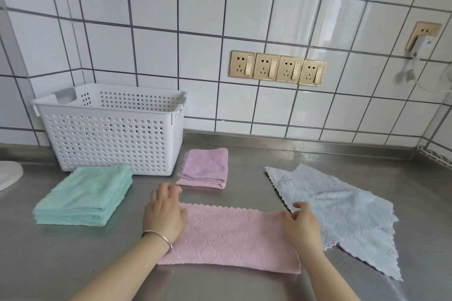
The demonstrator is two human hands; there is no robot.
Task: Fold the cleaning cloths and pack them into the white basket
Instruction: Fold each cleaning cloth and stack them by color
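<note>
Centrally, pink cloth (230, 237): folded into a long strip, flat on the steel counter (318, 154), long axis running left to right and dipping slightly toward the near right; zigzag edge along the far side.
Left hand (165, 212): palm down, fingers spread and extended, resting on the strip's left end; nothing gripped. Silver bangle (157, 237) at the wrist.
Right hand (302, 225): at the strip's right end, fingers curled loosely at the far corner; whether cloth is pinched, cannot tell.
White basket (110, 129): perforated, upright at the far left against the tiled wall; no contents visible from this angle.
Green cloths (83, 195): folded stack, just in front of the basket.
Purple cloth (204, 166): folded square lying on a folded pink one, beside the basket's right wall.
Grey cloths (342, 215): unfolded, overlapping, at right, touching the strip's right end.
Four gold sockets (277, 67): in a row on the wall.
</note>
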